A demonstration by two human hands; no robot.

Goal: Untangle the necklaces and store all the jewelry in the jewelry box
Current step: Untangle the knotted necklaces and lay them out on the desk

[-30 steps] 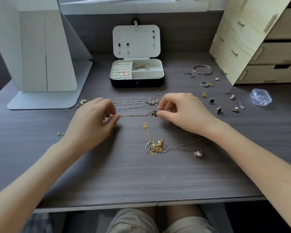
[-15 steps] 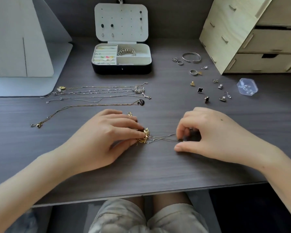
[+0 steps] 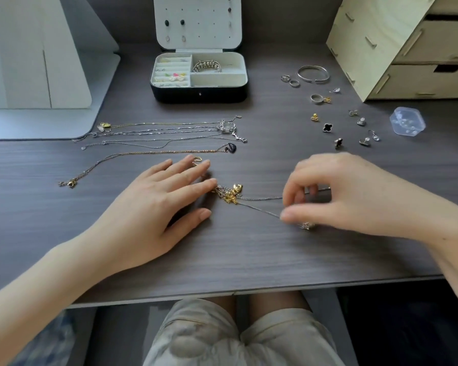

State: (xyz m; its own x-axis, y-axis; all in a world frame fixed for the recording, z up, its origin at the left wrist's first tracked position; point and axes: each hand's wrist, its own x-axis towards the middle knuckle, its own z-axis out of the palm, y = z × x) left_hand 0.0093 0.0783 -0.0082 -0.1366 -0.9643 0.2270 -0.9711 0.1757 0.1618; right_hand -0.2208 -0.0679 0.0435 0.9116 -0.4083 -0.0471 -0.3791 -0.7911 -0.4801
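A tangled knot of gold and silver necklaces (image 3: 230, 194) lies mid-desk. My left hand (image 3: 159, 204) rests flat with fingers spread, its fingertips pressing the knot's left side. My right hand (image 3: 336, 194) pinches a thin silver chain (image 3: 259, 208) that runs out of the knot to the right; a silver pendant (image 3: 306, 225) sits under its thumb. Several straightened necklaces (image 3: 164, 133) lie in rows behind the hands. The open black jewelry box (image 3: 198, 92) stands at the back, with rings and a bracelet inside and studs on its lid.
Loose rings, a silver bangle (image 3: 313, 74) and several earrings (image 3: 328, 127) are scattered at the right. A small clear plastic case (image 3: 407, 120) lies beside them. A wooden drawer unit (image 3: 397, 46) stands back right, a white stand (image 3: 37, 56) back left. The desk's front edge is close.
Both hands left the straightened chain and came down to the tangled knot. The left hand flattened and spread; the right hand drew a silver chain out to the right.
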